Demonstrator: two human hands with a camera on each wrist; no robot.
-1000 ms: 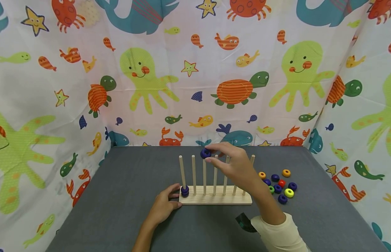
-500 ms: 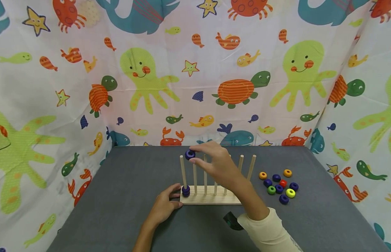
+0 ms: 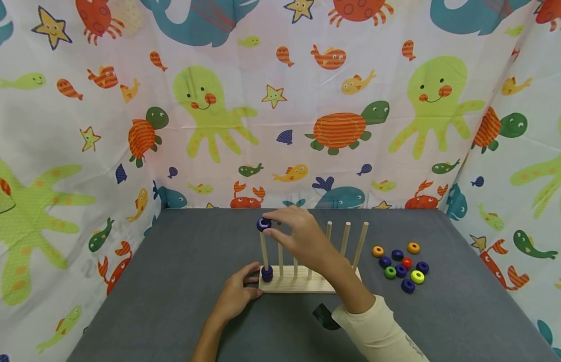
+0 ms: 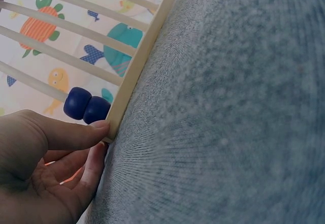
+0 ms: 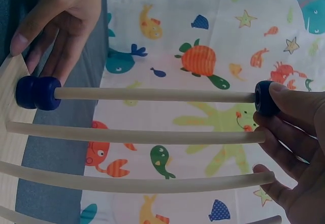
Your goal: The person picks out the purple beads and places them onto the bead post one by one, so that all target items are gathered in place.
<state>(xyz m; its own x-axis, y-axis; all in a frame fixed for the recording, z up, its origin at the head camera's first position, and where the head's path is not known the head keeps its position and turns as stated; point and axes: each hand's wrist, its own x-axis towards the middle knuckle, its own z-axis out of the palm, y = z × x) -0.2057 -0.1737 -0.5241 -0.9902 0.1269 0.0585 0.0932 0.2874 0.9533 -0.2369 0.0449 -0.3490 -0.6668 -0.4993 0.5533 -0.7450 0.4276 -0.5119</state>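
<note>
A wooden peg rack [image 3: 298,286] with several upright pegs stands on the table. Two dark blue beads [image 4: 85,105] sit stacked at the foot of its leftmost peg [image 3: 264,250]. My right hand [image 3: 303,239] pinches another dark blue bead [image 3: 264,224] between thumb and fingers, right at the top of that same peg. In the right wrist view the held bead [image 5: 266,98] meets the peg's tip, and other fingertips lie near the neighbouring peg ends. My left hand [image 3: 236,291] grips the left end of the rack's base, thumb in front, fingers behind [image 4: 66,165].
To the right of the rack lies a loose group of beads: several blue ones [image 3: 408,286], two orange [image 3: 413,248], one red [image 3: 406,263], one green [image 3: 390,272] and one yellow [image 3: 417,277]. A curtain printed with sea animals [image 3: 280,110] hangs behind the grey table [image 3: 194,251].
My right hand has carried the blue bead leftward across the peg tops to the leftmost peg. My left hand stays on the rack's end, and the stacked beads have not moved.
</note>
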